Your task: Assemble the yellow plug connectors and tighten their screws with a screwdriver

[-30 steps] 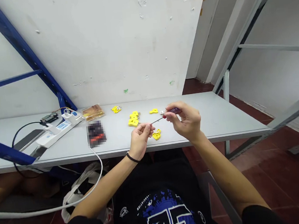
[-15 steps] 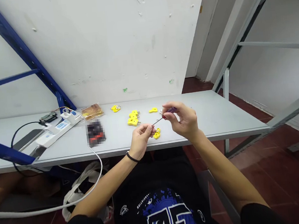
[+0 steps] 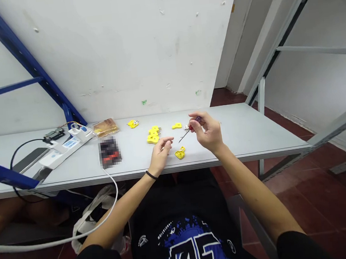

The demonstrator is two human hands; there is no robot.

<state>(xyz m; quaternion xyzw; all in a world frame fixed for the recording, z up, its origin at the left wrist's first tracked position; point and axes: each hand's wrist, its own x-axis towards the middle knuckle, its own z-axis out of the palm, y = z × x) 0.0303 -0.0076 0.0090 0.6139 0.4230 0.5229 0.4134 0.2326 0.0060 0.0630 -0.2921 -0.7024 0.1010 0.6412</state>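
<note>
My right hand (image 3: 208, 133) is closed on a small screwdriver (image 3: 188, 132) with a purple and red handle, its thin shaft pointing down and left over the grey table (image 3: 254, 133). My left hand (image 3: 160, 152) hovers just left of the shaft tip with fingers loosely curled and apart, holding nothing I can see. A small yellow part (image 3: 180, 153) lies on the table between my hands. More yellow parts (image 3: 152, 136) lie behind it, one further yellow part (image 3: 176, 125) near a small white piece (image 3: 187, 127).
A white power strip (image 3: 65, 147) with cables, a phone (image 3: 28, 160), a brown packet (image 3: 106, 127) and a blurred dark object (image 3: 110, 151) sit on the left. Blue shelving struts (image 3: 30, 66) rise at left, grey frame bars (image 3: 275, 44) at right.
My left hand has let go of the screwdriver tip and moved slightly left and down. My right hand has tilted the screwdriver more steeply downward.
</note>
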